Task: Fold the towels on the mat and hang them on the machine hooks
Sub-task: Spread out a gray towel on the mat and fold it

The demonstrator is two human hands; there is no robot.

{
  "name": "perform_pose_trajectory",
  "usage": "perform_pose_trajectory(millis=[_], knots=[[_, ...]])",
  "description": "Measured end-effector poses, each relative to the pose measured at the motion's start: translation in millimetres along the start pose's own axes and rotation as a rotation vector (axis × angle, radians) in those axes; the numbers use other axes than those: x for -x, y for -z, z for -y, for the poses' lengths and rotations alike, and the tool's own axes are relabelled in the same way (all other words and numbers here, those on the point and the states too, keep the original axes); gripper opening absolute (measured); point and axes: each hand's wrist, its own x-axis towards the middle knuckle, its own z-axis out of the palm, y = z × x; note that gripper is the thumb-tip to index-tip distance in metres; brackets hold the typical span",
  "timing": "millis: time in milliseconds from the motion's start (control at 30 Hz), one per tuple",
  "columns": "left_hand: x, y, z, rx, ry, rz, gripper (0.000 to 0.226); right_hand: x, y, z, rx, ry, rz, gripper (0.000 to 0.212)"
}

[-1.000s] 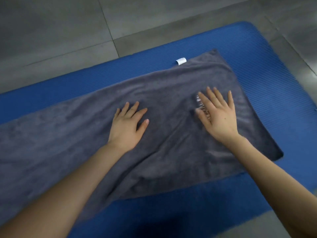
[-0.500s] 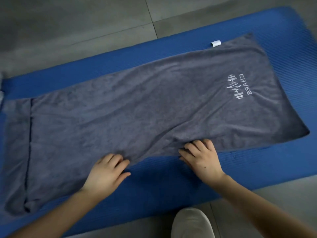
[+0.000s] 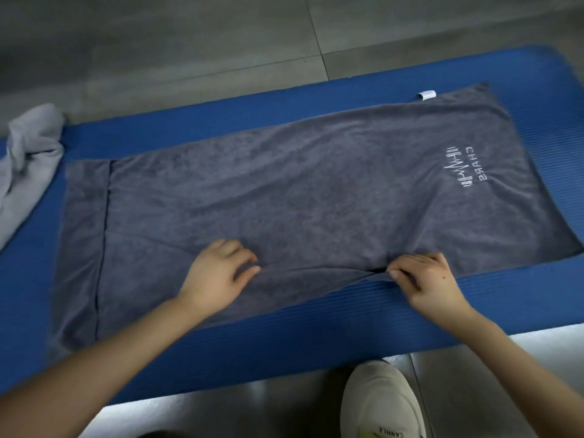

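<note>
At the far left end of the blue ribbed mat (image 3: 316, 343), a crumpled light grey towel (image 3: 28, 159) is seen lying partly on the mat and partly on the grey tiled floor (image 3: 189, 42). Just right of it, a dark grey towel (image 3: 300, 191) is spread lengthwise along the mat, with its left end doubled over so that a straight fold line is shown. On the near part of this towel, left of its middle, the left hand (image 3: 215, 273) is rested with its fingers curled loosely and slightly apart, no cloth being visibly held. Further right, at the towel's near edge, the cloth is pinched between thumb and fingers of the right hand (image 3: 426, 282), and wrinkles are drawn towards it. White embroidered lettering (image 3: 464, 169) is shown near the towel's right end, and a small white tag (image 3: 426, 95) at its far edge. Below the mat's near edge, a white shoe (image 3: 379, 403) is seen on the floor.
</note>
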Motion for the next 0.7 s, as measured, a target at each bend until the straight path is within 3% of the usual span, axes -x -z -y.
perform_pose_trajectory(millis=[100, 200, 400, 467, 533, 633, 700], knots=[[26, -18, -17, -0.084, -0.137, 0.077, 0.039, -2, 4, 2, 0.022, 0.037, 0.043, 0.027], [40, -30, -22, -0.248, -0.18, 0.186, 0.033, 1, 3, 3, 0.201, 0.195, 0.069, 0.022], [56, -37, -18, -0.296, -0.275, 0.238, 0.05, 21, -17, -1, 0.408, 0.316, 0.068, 0.017], [62, -37, -18, -0.281, -0.29, 0.268, 0.04, 25, -18, -1, 0.375, 0.317, 0.069, 0.021], [61, -34, -19, -0.253, -0.286, 0.233, 0.011, 31, -12, 3, 0.258, 0.268, 0.059, 0.026], [38, -27, -33, -0.193, -0.23, 0.133, 0.033, 35, 4, 3, 0.106, 0.042, -0.123, 0.029], [13, -27, -50, -0.148, -0.241, 0.075, 0.032, 36, 14, -9, 0.114, -0.195, -0.248, 0.033]])
